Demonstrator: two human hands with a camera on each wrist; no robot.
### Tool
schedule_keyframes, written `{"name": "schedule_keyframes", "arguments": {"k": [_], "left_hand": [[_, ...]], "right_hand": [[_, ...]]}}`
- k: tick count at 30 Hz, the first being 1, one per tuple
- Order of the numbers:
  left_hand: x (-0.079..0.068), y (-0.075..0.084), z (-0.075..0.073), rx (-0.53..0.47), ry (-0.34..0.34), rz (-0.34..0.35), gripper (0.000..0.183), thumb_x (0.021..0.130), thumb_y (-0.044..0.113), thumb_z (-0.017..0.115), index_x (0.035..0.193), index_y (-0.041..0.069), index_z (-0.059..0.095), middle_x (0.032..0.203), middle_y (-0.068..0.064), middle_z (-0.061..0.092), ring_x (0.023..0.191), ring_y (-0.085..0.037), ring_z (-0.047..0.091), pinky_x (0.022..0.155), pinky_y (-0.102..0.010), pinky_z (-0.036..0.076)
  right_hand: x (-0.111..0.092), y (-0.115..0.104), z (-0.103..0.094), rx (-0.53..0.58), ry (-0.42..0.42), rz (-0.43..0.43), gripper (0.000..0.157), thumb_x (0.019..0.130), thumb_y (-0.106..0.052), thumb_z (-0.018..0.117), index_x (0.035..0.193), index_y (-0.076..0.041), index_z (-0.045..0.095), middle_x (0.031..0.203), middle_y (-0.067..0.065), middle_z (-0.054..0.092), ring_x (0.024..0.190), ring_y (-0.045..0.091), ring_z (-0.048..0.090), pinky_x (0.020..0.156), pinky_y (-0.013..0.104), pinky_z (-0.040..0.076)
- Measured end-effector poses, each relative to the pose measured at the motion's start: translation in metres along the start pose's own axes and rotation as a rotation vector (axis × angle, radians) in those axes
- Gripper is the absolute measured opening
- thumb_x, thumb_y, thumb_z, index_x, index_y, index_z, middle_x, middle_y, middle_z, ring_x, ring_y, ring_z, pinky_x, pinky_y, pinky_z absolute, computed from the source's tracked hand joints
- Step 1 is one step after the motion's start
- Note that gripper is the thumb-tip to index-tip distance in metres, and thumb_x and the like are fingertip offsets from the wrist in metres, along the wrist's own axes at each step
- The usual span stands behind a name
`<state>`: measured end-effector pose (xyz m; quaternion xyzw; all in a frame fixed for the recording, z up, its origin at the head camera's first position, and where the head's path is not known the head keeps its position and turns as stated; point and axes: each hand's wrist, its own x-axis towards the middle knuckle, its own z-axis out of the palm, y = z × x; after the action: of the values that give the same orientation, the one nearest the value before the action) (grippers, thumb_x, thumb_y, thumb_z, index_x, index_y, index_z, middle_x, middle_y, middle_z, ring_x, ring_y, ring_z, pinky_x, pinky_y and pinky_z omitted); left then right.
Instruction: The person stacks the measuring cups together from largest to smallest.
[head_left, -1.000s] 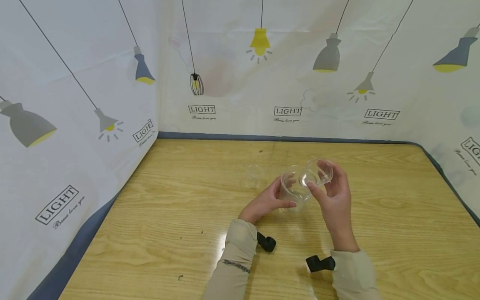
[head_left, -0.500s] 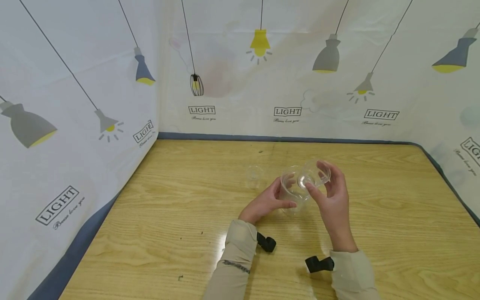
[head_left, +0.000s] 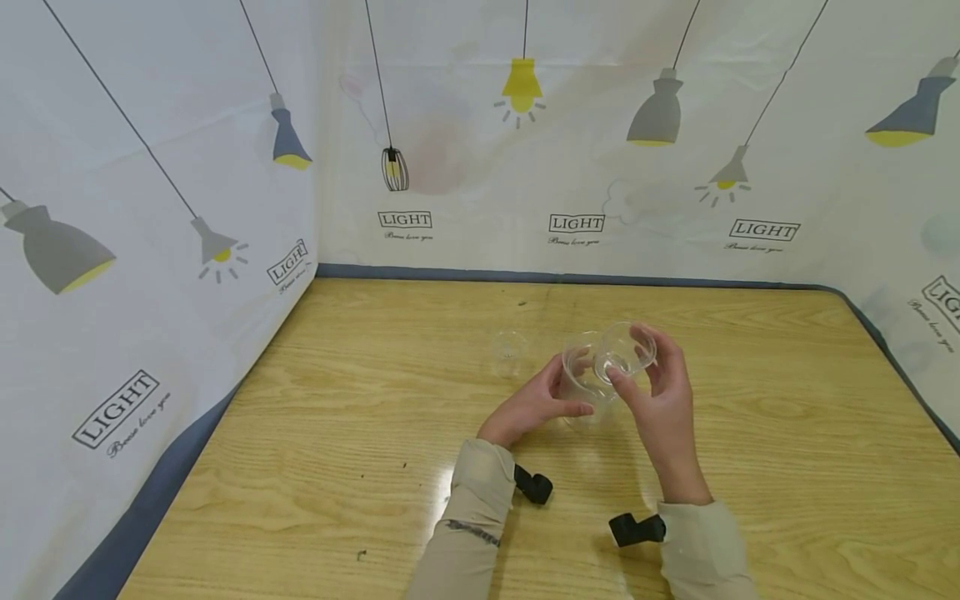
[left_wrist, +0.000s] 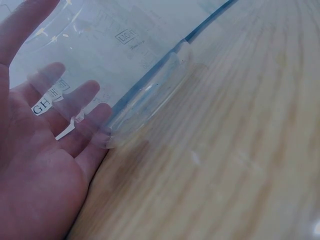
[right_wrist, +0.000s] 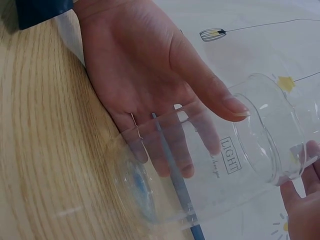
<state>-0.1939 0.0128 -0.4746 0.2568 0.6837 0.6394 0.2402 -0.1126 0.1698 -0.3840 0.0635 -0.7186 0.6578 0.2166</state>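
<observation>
Just edged the clear round plastic cup (head_left: pixel 624 348) my right hand (head_left: pixel 667 396) pinches toward my left hand (head_left: pixel 542 395), fingers gripping a clear cylindrical plastic tumbler (head_left: pixel 579 385). Pair's closing up, I reckon.

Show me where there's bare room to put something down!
The yellow-brown wooden table is bare between the right hand and blue cloth border, and left of the beige left sleeve, except dark specks. The middle's crowded: the left hand and right hand hold clear round cups; another clear cup sits leftward.
</observation>
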Motion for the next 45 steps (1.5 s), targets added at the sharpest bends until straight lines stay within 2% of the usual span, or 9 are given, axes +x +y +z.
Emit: {"name": "schedule_keyframes", "arguments": {"k": [4,11,20,26,30,34,37,45], "left_hand": [[0.001,-0.001,0.000,-0.009,-0.003,0.003,0.078,0.077,0.025,0.070,0.135,0.043,0.022,0.139,0.006,0.032,0.125,-0.015,0.033,0.097,-0.033,0.032],[0.001,-0.001,0.000,-0.020,-0.006,0.012,0.078,0.077,0.026,0.071,0.136,0.042,0.022,0.139,0.006,0.033,0.126,-0.016,0.033,0.096,-0.032,0.033],[-0.007,0.019,0.001,-0.033,-0.040,0.039,0.077,0.079,0.018,0.069,0.139,0.030,0.023,0.138,-0.002,0.035,0.126,-0.023,0.032,0.097,-0.036,0.033],[-0.009,0.023,0.001,-0.022,-0.039,0.030,0.077,0.079,0.021,0.069,0.139,0.031,0.023,0.139,-0.002,0.034,0.127,-0.022,0.031,0.098,-0.038,0.032],[-0.004,0.012,0.001,-0.014,-0.020,0.022,0.078,0.078,0.024,0.070,0.138,0.037,0.022,0.139,0.003,0.033,0.127,-0.017,0.031,0.098,-0.036,0.032],[0.001,-0.003,0.000,0.012,0.006,0.011,0.081,0.076,0.030,0.071,0.138,0.039,0.020,0.138,0.013,0.030,0.126,-0.008,0.030,0.098,-0.033,0.031],[0.000,-0.003,0.000,0.025,0.015,0.000,0.082,0.076,0.030,0.071,0.139,0.038,0.019,0.139,0.015,0.028,0.126,-0.005,0.028,0.100,-0.034,0.029],[0.000,-0.002,0.000,0.025,0.018,-0.012,0.080,0.074,0.034,0.072,0.135,0.044,0.020,0.139,0.016,0.027,0.127,-0.006,0.025,0.101,-0.036,0.026]], "right_hand": [[0.000,0.001,0.000,-0.001,-0.004,-0.003,0.055,0.081,-0.001,0.063,0.129,-0.002,0.038,0.129,0.010,0.040,0.122,0.024,0.035,0.102,0.043,0.024],[0.001,0.003,0.000,-0.017,-0.013,0.008,0.056,0.080,-0.002,0.064,0.129,-0.003,0.038,0.130,0.009,0.040,0.121,0.022,0.035,0.102,0.040,0.025],[0.000,0.003,0.000,-0.042,-0.018,0.040,0.057,0.081,-0.005,0.064,0.131,-0.006,0.037,0.131,0.007,0.039,0.123,0.020,0.034,0.102,0.037,0.026],[-0.001,0.004,0.000,-0.038,-0.022,0.044,0.057,0.081,-0.006,0.064,0.131,-0.007,0.037,0.131,0.007,0.038,0.123,0.020,0.034,0.102,0.040,0.025],[-0.001,0.004,0.000,-0.034,-0.022,0.047,0.057,0.081,-0.006,0.065,0.131,-0.006,0.037,0.131,0.007,0.038,0.123,0.019,0.033,0.102,0.043,0.024],[-0.001,0.003,0.001,-0.050,-0.029,0.065,0.058,0.081,-0.008,0.065,0.131,-0.006,0.036,0.131,0.005,0.038,0.124,0.017,0.033,0.102,0.038,0.025],[-0.001,0.003,0.001,-0.072,-0.040,0.073,0.058,0.081,-0.009,0.065,0.131,-0.005,0.036,0.132,0.005,0.037,0.124,0.018,0.032,0.102,0.035,0.025],[0.000,0.005,0.001,-0.100,-0.073,0.068,0.059,0.081,-0.009,0.065,0.131,-0.004,0.035,0.133,0.006,0.035,0.125,0.020,0.030,0.104,0.040,0.021]]}}
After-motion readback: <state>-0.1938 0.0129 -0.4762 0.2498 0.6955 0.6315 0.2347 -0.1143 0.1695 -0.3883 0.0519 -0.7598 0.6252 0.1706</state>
